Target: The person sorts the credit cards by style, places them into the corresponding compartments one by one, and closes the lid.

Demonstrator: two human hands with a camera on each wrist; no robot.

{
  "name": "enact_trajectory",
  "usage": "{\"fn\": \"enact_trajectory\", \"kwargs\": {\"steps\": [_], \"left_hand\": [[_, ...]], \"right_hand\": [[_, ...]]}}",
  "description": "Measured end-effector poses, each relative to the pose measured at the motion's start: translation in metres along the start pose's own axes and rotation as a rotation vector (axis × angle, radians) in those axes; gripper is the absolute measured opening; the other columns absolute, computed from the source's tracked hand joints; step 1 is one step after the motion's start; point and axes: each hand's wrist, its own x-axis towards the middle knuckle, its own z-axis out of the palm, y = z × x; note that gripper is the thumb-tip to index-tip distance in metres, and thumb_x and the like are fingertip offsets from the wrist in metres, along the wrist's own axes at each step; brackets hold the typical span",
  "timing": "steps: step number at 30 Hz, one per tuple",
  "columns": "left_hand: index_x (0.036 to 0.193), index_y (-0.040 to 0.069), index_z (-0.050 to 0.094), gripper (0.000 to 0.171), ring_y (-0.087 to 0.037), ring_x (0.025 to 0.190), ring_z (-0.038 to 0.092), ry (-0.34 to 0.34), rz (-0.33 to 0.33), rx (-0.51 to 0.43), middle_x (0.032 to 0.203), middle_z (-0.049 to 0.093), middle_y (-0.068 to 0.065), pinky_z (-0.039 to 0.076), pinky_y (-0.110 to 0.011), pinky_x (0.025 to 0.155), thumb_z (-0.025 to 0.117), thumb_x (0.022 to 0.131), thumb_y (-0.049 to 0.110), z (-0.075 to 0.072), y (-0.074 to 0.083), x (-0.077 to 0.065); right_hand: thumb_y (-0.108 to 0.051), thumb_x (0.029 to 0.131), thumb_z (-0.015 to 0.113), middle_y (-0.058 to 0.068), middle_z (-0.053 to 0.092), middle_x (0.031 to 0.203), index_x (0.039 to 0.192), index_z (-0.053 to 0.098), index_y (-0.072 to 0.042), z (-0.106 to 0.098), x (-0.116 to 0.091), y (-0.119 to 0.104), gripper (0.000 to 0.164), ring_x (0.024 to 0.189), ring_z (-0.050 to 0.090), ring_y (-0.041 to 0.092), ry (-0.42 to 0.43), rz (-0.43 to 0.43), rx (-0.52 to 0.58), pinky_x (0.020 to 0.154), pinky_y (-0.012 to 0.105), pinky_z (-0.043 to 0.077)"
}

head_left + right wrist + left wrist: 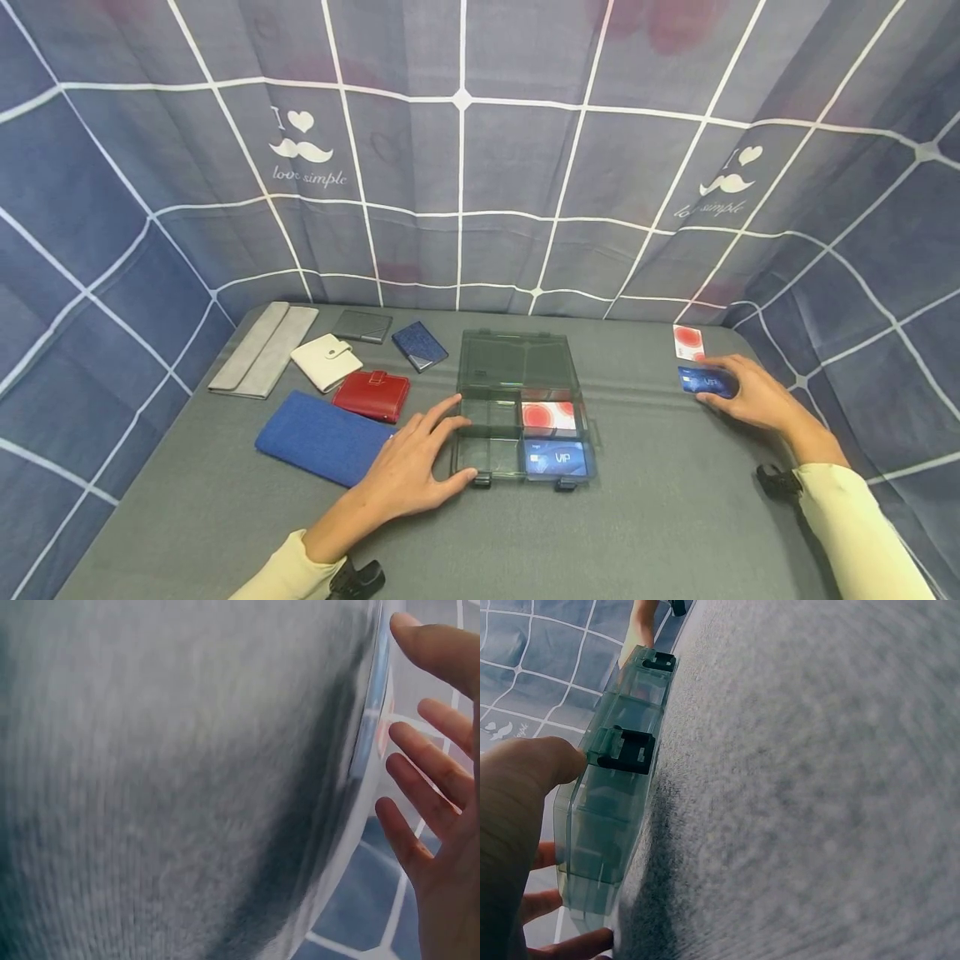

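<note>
My left hand (411, 467) lies spread at the near left corner of a see-through green plastic box (489, 457) with its lid folded back. In the left wrist view, the thumb touches the box rim beside a black latch (630, 750), with fingertips along the side. Inside the right compartments are a red-and-white card (549, 416) and a blue VIP card (557, 457). Far to the right, my right hand (753, 398) reaches over another blue VIP card (701, 381) on the table, thumb and fingers apart about it. Its right end is hidden under the hand.
Behind that card lies a red-and-white card (687, 342). Left of the box are a blue cloth wallet (322, 437), red wallet (372, 396), cream wallet (326, 363), grey folding wallet (266, 350), dark grey holder (363, 326) and navy holder (420, 346). Checked curtain (405, 158) surrounds the table.
</note>
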Motion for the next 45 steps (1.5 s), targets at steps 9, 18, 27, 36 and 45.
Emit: {"fn": "enact_trajectory", "kwargs": {"steps": [9,18,27,36,45], "left_hand": [[0.146,0.026,0.064,0.066,-0.024,0.122,0.063,-0.003,-0.001,-0.001,0.170,0.042,0.002,0.055,-0.049,0.078,0.077,0.091,0.059,0.000,0.000,0.001],[0.146,0.026,0.063,0.066,-0.024,0.124,0.063,-0.003,-0.001,-0.002,0.171,0.041,0.002,0.056,-0.050,0.083,0.077,0.091,0.059,0.000,0.000,0.001],[0.145,0.025,0.064,0.066,-0.022,0.118,0.064,0.008,0.004,-0.001,0.170,0.042,0.001,0.055,-0.046,0.081,0.078,0.090,0.059,0.000,0.001,0.001],[0.146,0.025,0.064,0.066,-0.023,0.118,0.064,-0.002,-0.007,-0.003,0.171,0.042,0.002,0.055,-0.047,0.081,0.078,0.090,0.059,-0.002,0.002,0.000],[0.146,0.025,0.064,0.067,-0.024,0.117,0.064,-0.007,-0.007,0.000,0.170,0.042,0.001,0.055,-0.047,0.081,0.078,0.090,0.059,-0.001,0.001,0.000]], "right_hand": [[-0.018,0.079,0.095,0.025,0.073,0.115,0.129,0.071,0.004,0.002,-0.004,0.013,0.060,0.107,0.066,0.044,-0.023,0.052,0.029,0.090,0.041,0.041],[-0.018,0.079,0.093,0.027,0.069,0.113,0.122,0.075,0.002,0.002,-0.007,0.018,0.051,0.105,0.065,0.044,-0.032,0.060,0.008,0.087,0.044,0.043],[-0.020,0.079,0.094,0.027,0.069,0.115,0.119,0.076,-0.001,-0.001,-0.015,0.024,0.048,0.107,0.064,0.045,-0.054,0.099,0.026,0.087,0.044,0.042],[-0.027,0.075,0.094,0.021,0.071,0.108,0.110,0.078,-0.002,-0.007,-0.015,0.018,0.046,0.099,0.067,0.041,-0.069,0.122,-0.045,0.079,0.049,0.049],[-0.034,0.076,0.094,0.013,0.074,0.099,0.107,0.078,-0.001,-0.008,-0.016,0.010,0.048,0.091,0.069,0.033,-0.078,0.128,-0.097,0.072,0.048,0.053]]}}
